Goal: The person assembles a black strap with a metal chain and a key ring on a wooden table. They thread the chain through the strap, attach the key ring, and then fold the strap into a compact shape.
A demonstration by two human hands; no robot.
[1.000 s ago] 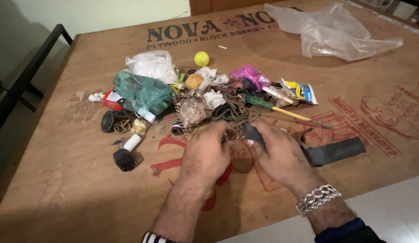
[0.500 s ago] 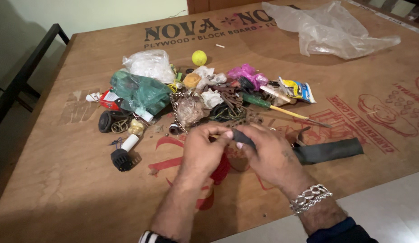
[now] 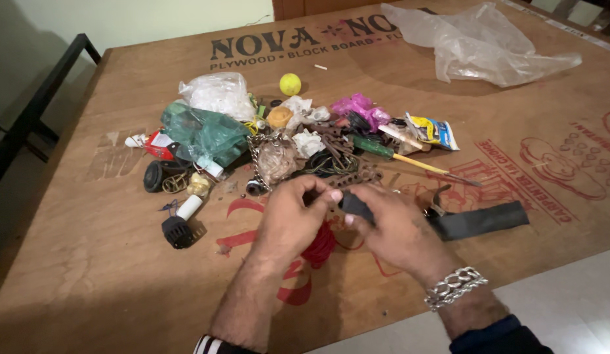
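Observation:
My left hand (image 3: 293,219) and my right hand (image 3: 391,226) meet over the plywood board (image 3: 108,275), just in front of a pile of small odds and ends. My right hand grips a small dark object (image 3: 355,205) between thumb and fingers. My left hand pinches something small at that object's left end; I cannot make out what it is. A silver chain bracelet (image 3: 454,287) is on my right wrist. A rusty chain (image 3: 354,177) lies just beyond my fingers.
The pile holds a green plastic bag (image 3: 203,134), a white bag (image 3: 216,93), a yellow ball (image 3: 290,84), a pink wrapper (image 3: 357,107), a green-handled screwdriver (image 3: 400,156) and a black plug (image 3: 176,231). A black rubber strip (image 3: 482,219) lies right. A clear bag (image 3: 475,46) lies far right.
Both hands have drawn slightly toward me and together, lifting the dark object off the board. The pile has not moved.

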